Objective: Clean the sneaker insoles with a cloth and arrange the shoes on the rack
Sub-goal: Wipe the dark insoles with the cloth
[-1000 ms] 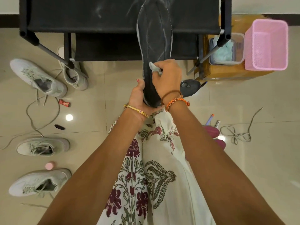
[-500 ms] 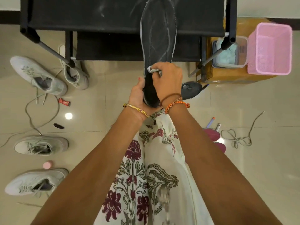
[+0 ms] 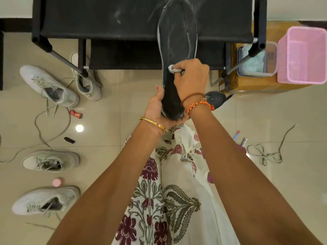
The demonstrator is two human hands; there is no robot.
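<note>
**Tiled floor, scattered sneakers: wiping an insole clean**

Kneeling on pale floor tiles before a black shoe rack. Gripping the heel of a dark insole in the left hand, fingers curled beneath it. Pinching a small pale cloth in the right hand, pressing it against the insole's middle. Leaving four pale sneakers on the floor at left, none racked yet. Risking, arguably, a bent or dropped insole: holding only the heel, pushing hard further up.
</note>
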